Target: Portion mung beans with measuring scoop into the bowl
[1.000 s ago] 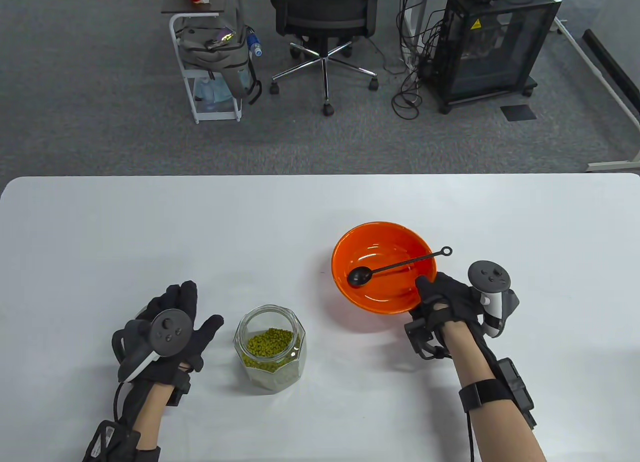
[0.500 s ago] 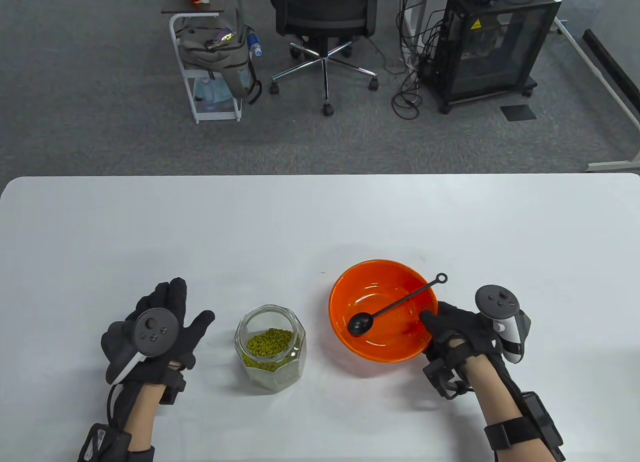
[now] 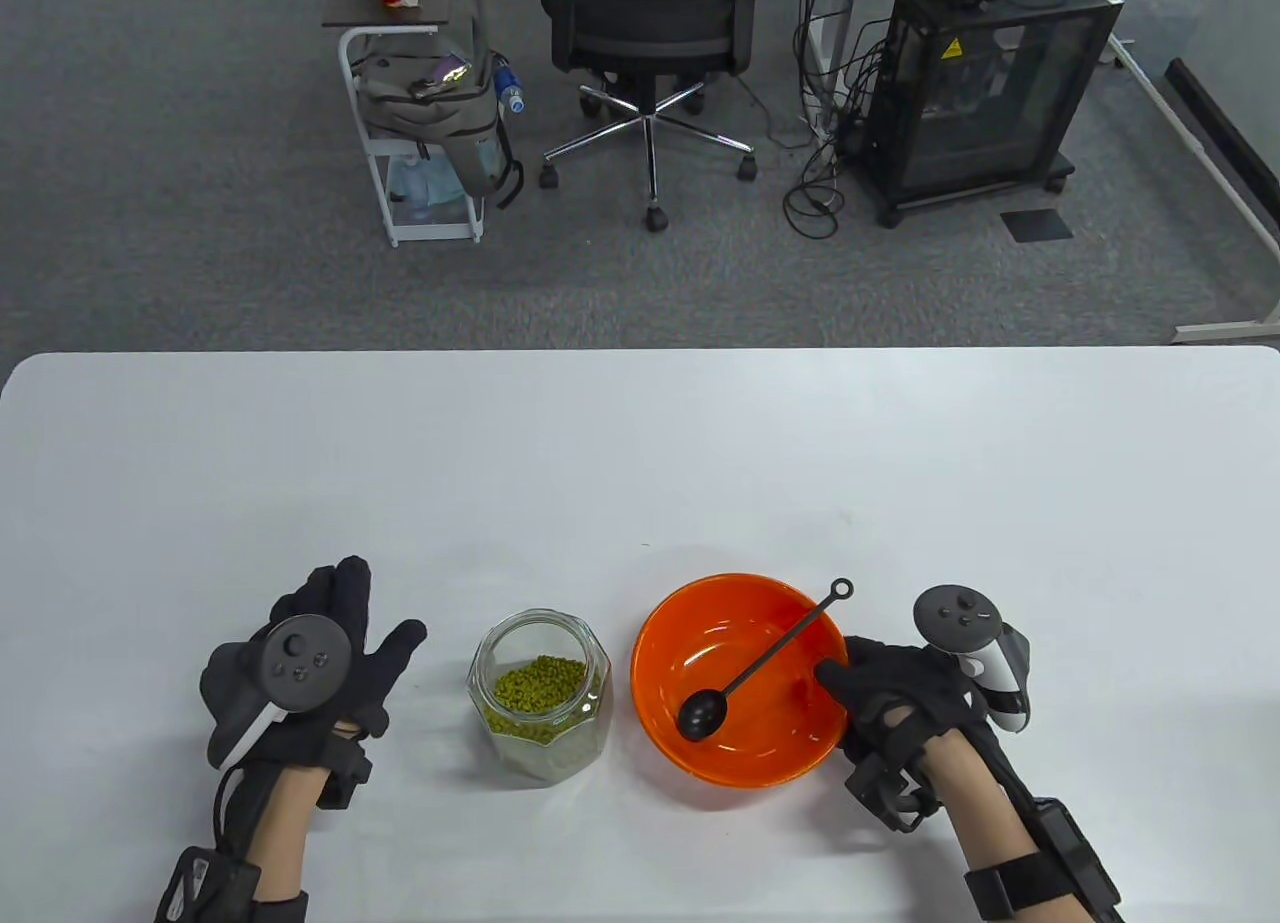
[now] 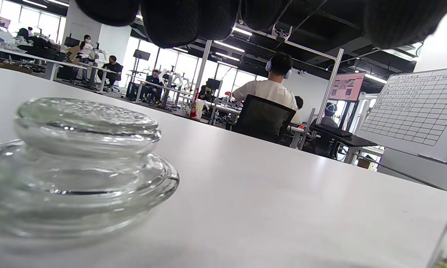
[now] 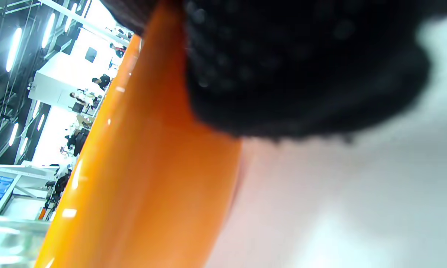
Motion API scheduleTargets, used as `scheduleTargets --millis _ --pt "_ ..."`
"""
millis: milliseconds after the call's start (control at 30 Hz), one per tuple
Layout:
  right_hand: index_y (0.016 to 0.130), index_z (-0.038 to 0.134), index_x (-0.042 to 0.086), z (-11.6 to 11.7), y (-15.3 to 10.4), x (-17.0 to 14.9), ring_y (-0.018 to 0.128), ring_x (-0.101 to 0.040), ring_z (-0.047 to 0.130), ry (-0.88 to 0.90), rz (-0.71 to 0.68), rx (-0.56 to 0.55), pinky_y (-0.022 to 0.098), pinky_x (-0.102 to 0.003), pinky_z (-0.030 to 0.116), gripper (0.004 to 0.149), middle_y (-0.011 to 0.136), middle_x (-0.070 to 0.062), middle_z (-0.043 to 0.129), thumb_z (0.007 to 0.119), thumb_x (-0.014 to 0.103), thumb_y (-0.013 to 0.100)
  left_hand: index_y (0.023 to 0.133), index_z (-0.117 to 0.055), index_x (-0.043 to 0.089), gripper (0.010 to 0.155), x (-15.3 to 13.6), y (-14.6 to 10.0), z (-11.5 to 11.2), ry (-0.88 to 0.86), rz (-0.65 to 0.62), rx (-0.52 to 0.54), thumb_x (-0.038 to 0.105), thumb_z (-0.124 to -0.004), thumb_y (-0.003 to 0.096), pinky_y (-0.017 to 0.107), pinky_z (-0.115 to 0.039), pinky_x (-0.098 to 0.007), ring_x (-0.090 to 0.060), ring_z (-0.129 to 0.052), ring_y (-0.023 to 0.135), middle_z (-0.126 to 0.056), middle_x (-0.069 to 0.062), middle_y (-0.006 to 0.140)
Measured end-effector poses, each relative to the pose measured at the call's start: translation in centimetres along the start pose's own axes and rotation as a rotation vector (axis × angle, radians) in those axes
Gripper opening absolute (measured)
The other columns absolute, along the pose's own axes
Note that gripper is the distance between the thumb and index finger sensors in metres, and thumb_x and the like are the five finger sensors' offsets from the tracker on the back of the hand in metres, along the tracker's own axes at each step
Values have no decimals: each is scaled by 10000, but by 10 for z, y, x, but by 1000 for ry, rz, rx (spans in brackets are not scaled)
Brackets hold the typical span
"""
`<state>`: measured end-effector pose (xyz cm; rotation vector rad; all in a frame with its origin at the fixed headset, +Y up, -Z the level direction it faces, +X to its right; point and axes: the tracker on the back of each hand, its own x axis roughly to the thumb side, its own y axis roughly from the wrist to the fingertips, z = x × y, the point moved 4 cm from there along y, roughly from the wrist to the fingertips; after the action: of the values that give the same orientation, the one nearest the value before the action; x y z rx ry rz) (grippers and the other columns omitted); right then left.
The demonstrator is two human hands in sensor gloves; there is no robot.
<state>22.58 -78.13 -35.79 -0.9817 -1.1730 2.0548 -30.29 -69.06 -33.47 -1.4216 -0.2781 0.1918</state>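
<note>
flanking jar (image 3: 541, 696): lid (image 4: 78, 163), bowl (image 3: 740, 679)

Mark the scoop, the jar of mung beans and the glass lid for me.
scoop (image 3: 702, 715): table view, on its round black cup inside the orange bowl.
jar of mung beans (image 3: 541, 685): table view, on the green beans.
glass lid (image 4: 85, 123): left wrist view, on its raised top.

No wording can be read anywhere. A yellow triangular warning sign (image 3: 953, 49) marks the black cabinet (image 3: 985, 93) beyond the table; the whiteboard (image 4: 417, 109) carries a filled-in grid too small to make out.
</note>
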Motion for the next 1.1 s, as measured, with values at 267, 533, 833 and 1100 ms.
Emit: scheduleTargets --millis 267,533,833,1100 --pt "951 623 -17 5 1 -1 78 -178 1054 -33 6 42 31 -294 903 610 466 -116 1028 773 365 499 1119 -456 98 872 1 0 -1 -1 -2 -4 686 -706 526 670 -583 -679 -523 -639 956 -511 -246 1133" --pt "974 600 -25 2 1 -5 145 -215 1061 30 12 102 74 -325 905 725 535 -131 1027 759 494 493 1119 -458 97 873 1 1 -1 -17 -4 -5 688 -704 525 670 -582 -678 -523 -638 956 -511 -246 1133" --pt "1002 630 79 -46 5 -5 302 -266 1037 72 93 -129 177 -351 890 769 716 -176 944 728 617 461 1119 -458 96 872 1 2 -2 -50 -15 -5 689 -700 526 670 -581 -678 -524 -636 956 -511 -246 1133" --pt "881 792 101 -50 33 0 473 -321 958 48 161 -60 267 -376 851 730 801 -201 849 752 661 415 1119 -458 96 872 1 1 -2 -55 -13 -9 688 -699 527 670 -581 -678 -526 -635 956 -511 -247 1133"
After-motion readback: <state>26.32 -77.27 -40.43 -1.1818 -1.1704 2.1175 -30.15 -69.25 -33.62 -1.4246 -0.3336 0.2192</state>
